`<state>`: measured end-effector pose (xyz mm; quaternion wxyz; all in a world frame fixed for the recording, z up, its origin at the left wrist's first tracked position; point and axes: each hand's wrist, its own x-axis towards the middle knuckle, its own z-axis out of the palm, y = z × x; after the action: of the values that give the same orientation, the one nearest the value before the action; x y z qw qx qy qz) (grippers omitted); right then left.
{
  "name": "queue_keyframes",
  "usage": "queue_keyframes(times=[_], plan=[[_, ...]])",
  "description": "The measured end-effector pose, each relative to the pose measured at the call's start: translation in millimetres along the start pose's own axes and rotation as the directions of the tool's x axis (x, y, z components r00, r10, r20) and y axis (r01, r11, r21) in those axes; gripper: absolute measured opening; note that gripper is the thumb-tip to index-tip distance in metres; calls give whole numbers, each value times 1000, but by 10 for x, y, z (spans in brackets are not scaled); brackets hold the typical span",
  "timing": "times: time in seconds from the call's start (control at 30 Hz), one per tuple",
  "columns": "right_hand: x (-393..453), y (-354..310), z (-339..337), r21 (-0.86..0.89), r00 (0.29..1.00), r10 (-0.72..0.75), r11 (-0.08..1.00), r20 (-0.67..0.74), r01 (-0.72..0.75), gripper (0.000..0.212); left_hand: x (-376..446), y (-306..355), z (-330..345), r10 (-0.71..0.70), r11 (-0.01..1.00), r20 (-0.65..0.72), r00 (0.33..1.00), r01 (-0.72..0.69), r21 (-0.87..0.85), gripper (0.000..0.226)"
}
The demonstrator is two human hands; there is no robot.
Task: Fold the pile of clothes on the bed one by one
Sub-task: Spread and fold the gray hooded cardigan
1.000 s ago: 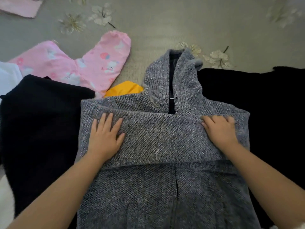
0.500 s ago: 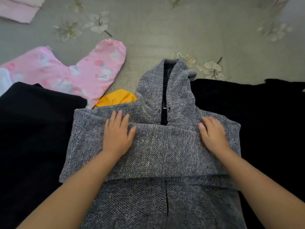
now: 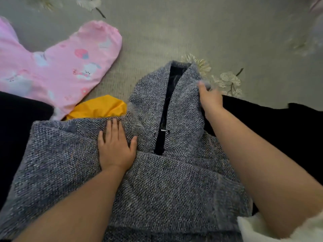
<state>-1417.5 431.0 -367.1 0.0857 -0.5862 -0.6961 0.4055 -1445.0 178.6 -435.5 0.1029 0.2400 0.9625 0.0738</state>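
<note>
Grey knit hoodie (image 3: 157, 180) spread on bed (image 3: 174, 32), amid pile. Body pinned flat by left hand (image 3: 116, 147), fingers straight, as anchor. Hood (image 3: 183, 102) edge gripped by right hand (image 3: 210, 98), likely for folding down.

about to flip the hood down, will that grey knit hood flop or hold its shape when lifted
The hood will likely flop: it already buckles where the right hand grips its edge. The thick knit looks fairly heavy, so it should drape. The left hand pressing the grey hoodie should limit sliding.
</note>
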Motion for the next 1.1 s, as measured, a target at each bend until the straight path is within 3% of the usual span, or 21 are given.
queue_keyframes(times=[0.07, 0.17, 0.2, 0.27, 0.33, 0.4, 0.47, 0.53, 0.57, 0.6, 0.67, 0.73, 0.8, 0.87, 0.97, 1.03, 1.1], plan=[[109, -38, 126, 22, 995, 95, 995, -5, -95, 47, -4, 0, -1, -5, 1000, 23, 1000, 5, 7, 77], [182, -25, 190, -38, 991, 126, 991, -53, -129, 15, 24, 10, 8, -6, 1000, 25, 1000, 5, 23, 84], [207, 2, 188, -29, 992, 113, 993, -64, -115, 20, 34, 14, 10, -2, 999, 32, 999, 1, 36, 88], [186, 25, 145, 26, 997, 38, 999, -61, -37, 23, 42, 20, 23, 6, 998, 32, 999, -8, 55, 92], [59, 33, 65, 116, 996, -86, 989, -27, 89, 7, 47, 19, 37, 3, 998, 28, 1000, -5, 68, 93], [-191, 42, -59, 204, 972, -233, 953, 27, 222, 22, 64, 4, 59, 3, 998, 22, 1000, -5, 69, 91], [-544, 82, -223, 207, 872, -481, 865, 91, 456, 10, 53, -6, 23, 8, 1000, 12, 1000, -9, 9, 82], [-932, 176, -409, 89, 655, -718, 687, 237, 721, 21, 6, -7, -88, -18, 962, -35, 999, 7, -274, 70], [-1156, 261, -505, 32, 542, -765, 588, 347, 808, 18, -49, -8, -191, -75, 846, -47, 996, 39, -531, 63], [-1361, 373, -593, -34, 439, -784, 474, 438, 880, 14, -96, -35, -305, -157, 618, -4, 988, 95, -781, 56], [-1690, 665, -753, -124, 283, -809, 256, 516, 959, 17, -202, -204, -566, -292, 136, 183, 939, 230, -964, 54], [-1962, 944, -895, -169, 232, -735, 161, 637, 972, 23, -397, -411, -809, -325, -57, 318, 891, 318, -947, 69], [-2167, 1198, -992, -238, 302, -500, 190, 811, 953, 28, -683, -522, -984, -289, -107, 372, 882, 357, -928, 71], [-2302, 1474, -1032, -353, 425, -373, 249, 825, 902, 33, -982, -542, -1057, -214, -11, 437, 874, 446, -895, 69], [-2562, 1714, -977, -413, 545, -421, 367, 726, 833, 45, -1361, -424, -1051, -140, 307, 528, 838, 543, -782, 62], [-2742, 1732, -907, -424, 563, -456, 376, 689, 824, 66, -1553, -372, -1016, -222, 581, 466, 856, 500, -642, 59], [-2888, 1688, -840, -425, 555, -584, 358, 593, 831, 67, -1737, -359, -975, -262, 747, 439, 859, 469, -471, 59]])
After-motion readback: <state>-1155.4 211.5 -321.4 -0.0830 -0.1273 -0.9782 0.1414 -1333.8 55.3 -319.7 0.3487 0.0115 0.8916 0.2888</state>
